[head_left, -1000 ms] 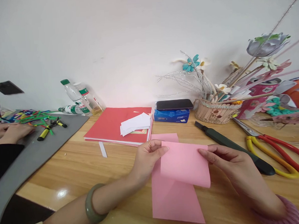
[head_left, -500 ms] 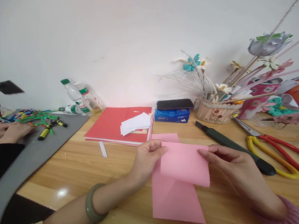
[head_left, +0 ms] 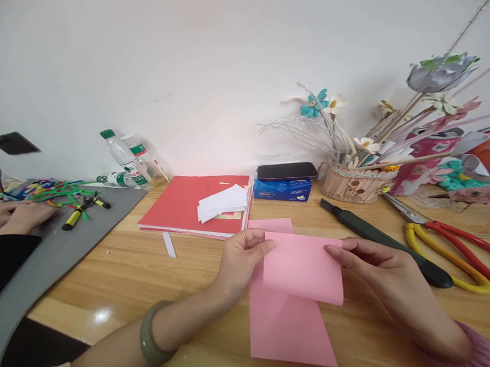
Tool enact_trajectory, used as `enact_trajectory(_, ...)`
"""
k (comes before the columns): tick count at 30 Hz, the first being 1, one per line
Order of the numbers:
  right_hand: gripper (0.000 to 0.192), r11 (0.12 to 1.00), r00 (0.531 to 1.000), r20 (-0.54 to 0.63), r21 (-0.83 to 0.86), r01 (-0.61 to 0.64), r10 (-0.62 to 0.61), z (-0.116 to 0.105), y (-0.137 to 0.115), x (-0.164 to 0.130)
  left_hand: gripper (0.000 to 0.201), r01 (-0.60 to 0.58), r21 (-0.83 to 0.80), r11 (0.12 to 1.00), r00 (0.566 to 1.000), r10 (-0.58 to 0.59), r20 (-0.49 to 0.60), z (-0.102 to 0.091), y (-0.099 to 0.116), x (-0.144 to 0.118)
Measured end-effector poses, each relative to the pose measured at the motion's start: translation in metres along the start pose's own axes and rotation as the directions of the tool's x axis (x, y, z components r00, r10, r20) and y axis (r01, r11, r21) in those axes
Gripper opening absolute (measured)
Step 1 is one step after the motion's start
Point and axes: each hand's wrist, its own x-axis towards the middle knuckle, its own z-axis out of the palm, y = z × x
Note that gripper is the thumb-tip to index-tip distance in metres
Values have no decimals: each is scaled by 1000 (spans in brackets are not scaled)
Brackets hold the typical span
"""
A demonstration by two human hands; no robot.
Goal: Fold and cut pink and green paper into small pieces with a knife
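Barehanded, pinching a bent pink paper (head_left: 302,271) near both upper corners with left hand (head_left: 236,263) and right hand (head_left: 387,277), over a pink sheet (head_left: 288,332) on the wooden table (head_left: 130,280): probably light, flexible and quick to crease, best held by the edges.

The left grip (head_left: 237,263) and right grip (head_left: 383,275) pinch the upper corners of a bent pink sheet (head_left: 302,268). Beneath it, more pink paper (head_left: 289,334) lies on the table (head_left: 212,338). Beyond the left grip, white slips (head_left: 222,203) top a red-covered stack (head_left: 174,203); right of the right grip lie scissors (head_left: 430,227).
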Motion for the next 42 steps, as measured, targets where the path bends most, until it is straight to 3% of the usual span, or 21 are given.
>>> enact_trajectory(25,28,1000,1000,-19,7,10,-10,1,4,-1,22,0,16,1000,1000,0,-6,0,-1,0)
enact_trajectory(42,26,1000,1000,-6,23,-2,2,1,4,0,14,-8,18,1000,999,7,54,-5,-4,0)
